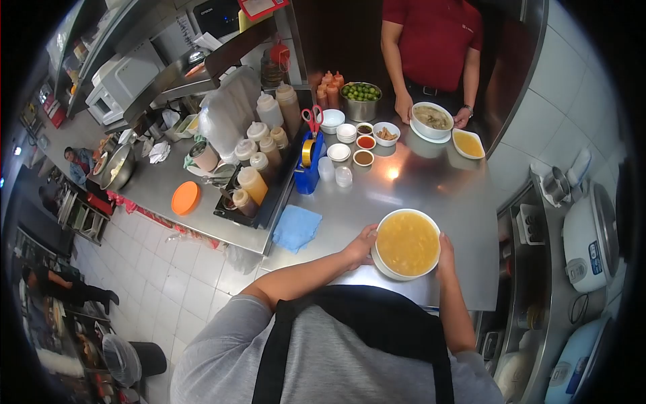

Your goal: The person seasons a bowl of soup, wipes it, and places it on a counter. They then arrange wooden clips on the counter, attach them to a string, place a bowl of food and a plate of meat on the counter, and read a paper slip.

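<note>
A white bowl of yellow soup is between my two hands, over the near edge of the steel counter. My left hand grips its left side, fingers around the rim and wall. On the opposite side my right hand holds the wall, its fingers partly hidden by the bowl. The bowl looks level and full almost to the rim. A folded blue cloth lies on the counter to the left of my left hand.
Across the counter a person in a red shirt holds a white soup bowl on a plate, beside a yellow soup dish. Sauce cups, a pot of limes, a blue tape dispenser and squeeze bottles stand further left.
</note>
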Demonstrator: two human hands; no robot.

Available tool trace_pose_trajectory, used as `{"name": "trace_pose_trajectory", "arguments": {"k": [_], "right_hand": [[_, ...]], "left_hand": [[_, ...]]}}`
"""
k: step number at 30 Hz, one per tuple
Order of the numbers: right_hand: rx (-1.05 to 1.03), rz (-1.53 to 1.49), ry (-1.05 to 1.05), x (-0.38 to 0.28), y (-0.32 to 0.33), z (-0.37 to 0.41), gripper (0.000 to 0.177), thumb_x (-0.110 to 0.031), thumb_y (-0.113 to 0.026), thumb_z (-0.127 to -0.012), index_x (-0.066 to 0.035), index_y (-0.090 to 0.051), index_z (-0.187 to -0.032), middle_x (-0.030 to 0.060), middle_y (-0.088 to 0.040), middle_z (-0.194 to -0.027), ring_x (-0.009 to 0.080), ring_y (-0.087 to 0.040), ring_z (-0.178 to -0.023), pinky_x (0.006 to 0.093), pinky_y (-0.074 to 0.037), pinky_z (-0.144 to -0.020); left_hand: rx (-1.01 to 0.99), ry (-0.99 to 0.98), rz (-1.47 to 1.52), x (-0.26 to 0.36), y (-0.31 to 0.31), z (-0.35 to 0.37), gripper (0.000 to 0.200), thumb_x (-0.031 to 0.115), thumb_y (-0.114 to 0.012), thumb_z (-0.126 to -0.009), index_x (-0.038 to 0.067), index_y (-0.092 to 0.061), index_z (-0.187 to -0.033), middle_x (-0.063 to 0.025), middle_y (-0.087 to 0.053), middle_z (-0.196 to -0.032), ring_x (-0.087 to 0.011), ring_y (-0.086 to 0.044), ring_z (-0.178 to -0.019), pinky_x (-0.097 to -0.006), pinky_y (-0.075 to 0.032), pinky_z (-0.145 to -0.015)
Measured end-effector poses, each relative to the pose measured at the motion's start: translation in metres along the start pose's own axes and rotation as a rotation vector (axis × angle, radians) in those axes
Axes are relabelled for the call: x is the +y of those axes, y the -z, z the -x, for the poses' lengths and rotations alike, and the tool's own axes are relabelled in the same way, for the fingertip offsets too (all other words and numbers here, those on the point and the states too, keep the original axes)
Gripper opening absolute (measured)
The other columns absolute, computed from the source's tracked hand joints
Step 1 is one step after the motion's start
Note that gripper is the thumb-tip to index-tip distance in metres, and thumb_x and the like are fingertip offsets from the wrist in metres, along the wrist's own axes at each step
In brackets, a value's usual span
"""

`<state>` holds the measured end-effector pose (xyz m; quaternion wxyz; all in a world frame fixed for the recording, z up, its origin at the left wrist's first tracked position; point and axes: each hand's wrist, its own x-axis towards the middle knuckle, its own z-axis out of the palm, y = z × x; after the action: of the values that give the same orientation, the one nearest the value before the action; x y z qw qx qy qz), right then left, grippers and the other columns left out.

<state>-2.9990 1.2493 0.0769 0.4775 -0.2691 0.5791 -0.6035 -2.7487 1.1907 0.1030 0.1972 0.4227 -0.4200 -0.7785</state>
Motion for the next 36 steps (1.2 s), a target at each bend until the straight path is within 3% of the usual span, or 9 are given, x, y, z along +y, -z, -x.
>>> {"name": "trace_pose_trajectory", "arguments": {"k": [6, 12, 15, 17, 20, 23, 24, 27, 36], "right_hand": [[0.049, 0.021, 0.025, -0.001, 0.012, -0.029, 0.043, -0.034, -0.036, -0.095, 0.000, -0.048, -0.118, 0.0114, -0.056, -0.109, 0.0181, -0.055, -0.099, 0.0302, -0.042, -0.088], [0.033, 0.134, 0.022, -0.008, 0.028, -0.071, 0.049, -0.042, -0.040, -0.093, -0.003, -0.048, -0.122, 0.0111, -0.055, -0.114, 0.0174, -0.053, -0.103, 0.0283, -0.041, -0.088], [0.066, 0.140, -0.002, -0.007, 0.036, -0.086, 0.050, -0.044, -0.038, -0.093, -0.005, -0.049, -0.122, 0.0108, -0.055, -0.112, 0.0168, -0.053, -0.099, 0.0286, -0.042, -0.085], [0.085, 0.062, -0.007, -0.003, 0.039, -0.079, 0.050, -0.045, -0.037, -0.093, -0.007, -0.049, -0.122, 0.0098, -0.055, -0.110, 0.0154, -0.054, -0.095, 0.0281, -0.044, -0.080], [0.223, 0.066, 0.013, 0.019, 0.049, -0.053, 0.040, -0.034, -0.042, -0.093, -0.007, -0.049, -0.122, 0.0078, -0.057, -0.102, 0.0130, -0.056, -0.081, 0.0255, -0.047, -0.064], [0.072, 0.236, -0.034, 0.029, 0.035, -0.025, 0.032, -0.016, -0.047, -0.090, -0.006, -0.049, -0.121, 0.0063, -0.059, -0.097, 0.0126, -0.058, -0.068, 0.0230, -0.044, -0.050], [0.086, 0.249, 0.020, 0.018, 0.027, -0.016, 0.032, -0.004, -0.049, -0.086, -0.004, -0.050, -0.118, 0.0065, -0.061, -0.093, 0.0137, -0.059, -0.061, 0.0234, -0.046, -0.047], [0.017, 0.213, -0.037, 0.017, 0.029, -0.016, 0.030, -0.001, -0.050, -0.085, -0.002, -0.050, -0.114, 0.0084, -0.061, -0.095, 0.0150, -0.062, -0.065, 0.0252, -0.051, -0.051], [0.122, 0.002, -0.098, 0.035, -0.002, 0.010, 0.028, 0.004, -0.050, -0.083, -0.001, -0.047, -0.111, 0.0068, -0.061, -0.088, 0.0157, -0.064, -0.068, 0.0260, -0.054, -0.050]], "left_hand": [[-0.049, 0.011, 0.015, 0.011, 0.001, -0.031, 0.042, 0.031, -0.035, -0.097, 0.025, -0.022, -0.136, -0.0064, -0.046, -0.120, -0.0211, -0.051, -0.102, -0.0430, -0.042, -0.085], [-0.030, -0.001, -0.032, 0.018, 0.000, -0.049, 0.044, 0.036, -0.038, -0.095, 0.025, -0.023, -0.135, -0.0045, -0.047, -0.116, -0.0183, -0.051, -0.094, -0.0422, -0.043, -0.083], [0.008, 0.027, -0.025, 0.024, -0.003, -0.045, 0.049, 0.042, -0.040, -0.093, 0.025, -0.022, -0.136, -0.0058, -0.045, -0.116, -0.0200, -0.049, -0.096, -0.0433, -0.042, -0.086], [0.151, -0.054, -0.115, 0.021, 0.001, -0.034, 0.053, 0.044, -0.040, -0.092, 0.024, -0.020, -0.137, -0.0084, -0.042, -0.121, -0.0220, -0.047, -0.103, -0.0443, -0.041, -0.088], [0.222, -0.191, -0.133, 0.032, 0.015, 0.019, 0.058, 0.046, -0.042, -0.091, 0.023, -0.018, -0.139, -0.0138, -0.034, -0.133, -0.0259, -0.039, -0.118, -0.0455, -0.040, -0.091], [0.168, -0.297, -0.062, 0.015, 0.048, 0.080, 0.050, 0.038, -0.044, -0.092, 0.013, -0.031, -0.134, -0.0146, -0.041, -0.129, -0.0269, -0.044, -0.116, -0.0414, -0.042, -0.091], [0.164, -0.299, -0.009, 0.001, 0.058, 0.097, 0.046, 0.035, -0.044, -0.093, 0.010, -0.035, -0.131, -0.0143, -0.045, -0.126, -0.0268, -0.048, -0.112, -0.0396, -0.043, -0.090], [0.307, -0.252, 0.113, -0.034, 0.072, 0.141, 0.035, 0.029, -0.044, -0.094, 0.010, -0.044, -0.124, -0.0087, -0.053, -0.116, -0.0178, -0.053, -0.103, -0.0333, -0.044, -0.086], [0.407, -0.317, 0.205, -0.039, 0.102, 0.213, 0.034, 0.027, -0.047, -0.093, 0.010, -0.044, -0.122, -0.0076, -0.054, -0.115, -0.0174, -0.054, -0.102, -0.0320, -0.045, -0.085]]}}
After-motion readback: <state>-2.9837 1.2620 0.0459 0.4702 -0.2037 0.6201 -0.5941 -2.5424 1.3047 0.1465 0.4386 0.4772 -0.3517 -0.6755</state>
